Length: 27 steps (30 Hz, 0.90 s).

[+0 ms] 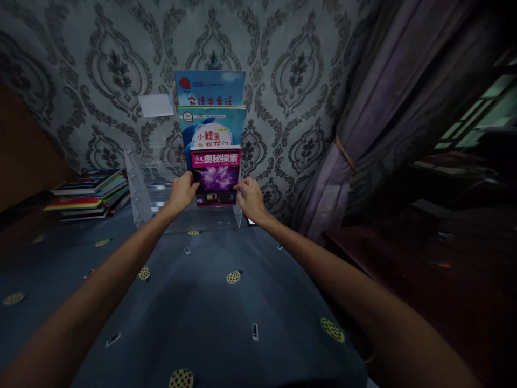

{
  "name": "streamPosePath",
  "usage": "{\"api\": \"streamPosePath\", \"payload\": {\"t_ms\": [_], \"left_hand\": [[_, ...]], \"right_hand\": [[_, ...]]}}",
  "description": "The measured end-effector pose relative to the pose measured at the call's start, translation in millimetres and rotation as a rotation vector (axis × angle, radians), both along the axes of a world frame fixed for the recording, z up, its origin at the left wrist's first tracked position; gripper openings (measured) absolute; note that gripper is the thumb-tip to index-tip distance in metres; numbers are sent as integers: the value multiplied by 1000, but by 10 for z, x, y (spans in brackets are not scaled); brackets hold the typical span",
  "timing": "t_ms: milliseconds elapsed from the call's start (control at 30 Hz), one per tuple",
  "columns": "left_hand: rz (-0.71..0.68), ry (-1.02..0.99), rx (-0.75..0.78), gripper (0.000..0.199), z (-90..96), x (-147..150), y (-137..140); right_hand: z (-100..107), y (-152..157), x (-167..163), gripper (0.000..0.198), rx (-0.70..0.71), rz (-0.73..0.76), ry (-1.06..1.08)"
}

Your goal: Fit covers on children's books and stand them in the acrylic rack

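Observation:
Between my two hands is a book (pixel 217 178) with a pink and purple cover, upright at a clear tiered book rack (pixel 139 188). My left hand (pixel 183 191) pinches its left edge. On the opposite edge, the fingers of my right hand (pixel 251 199) are closed. Behind it stands a blue book (pixel 212 126) with a white circle and red title. A taller light-blue book (pixel 210 86) with a red shape rises at the back. The lower parts of both rear books are covered by the ones in front. Whether the purple book rests on the rack's lowest tier I cannot tell.
To the left lies a pile of books (pixel 91 194). A blue tablecloth (pixel 202 323) with yellow pineapple prints covers the table. A white card (pixel 155 105) shows above the rack's left side. A tied purple curtain (pixel 331 178) hangs at right, near a dark reddish wooden surface (pixel 363 248).

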State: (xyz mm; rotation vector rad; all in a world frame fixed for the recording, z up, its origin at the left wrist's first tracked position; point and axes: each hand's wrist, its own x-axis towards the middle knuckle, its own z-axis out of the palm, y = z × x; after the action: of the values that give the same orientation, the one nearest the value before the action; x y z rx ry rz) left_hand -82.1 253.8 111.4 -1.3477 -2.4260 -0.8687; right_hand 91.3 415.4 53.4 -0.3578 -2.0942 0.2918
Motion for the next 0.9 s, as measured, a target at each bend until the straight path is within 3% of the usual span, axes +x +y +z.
{"api": "streamPosePath", "payload": {"t_ms": [333,667,900], "left_hand": [[22,28,-42,28,-32,37,-46],[38,40,-80,28,20,80,-53],[30,36,-95,30,10,69,-36]], "right_hand": [[-13,30,14,26,-1,21,26],[217,119,-31,25,-89,77,94],[226,80,-36,27,-102,97,119]]}}
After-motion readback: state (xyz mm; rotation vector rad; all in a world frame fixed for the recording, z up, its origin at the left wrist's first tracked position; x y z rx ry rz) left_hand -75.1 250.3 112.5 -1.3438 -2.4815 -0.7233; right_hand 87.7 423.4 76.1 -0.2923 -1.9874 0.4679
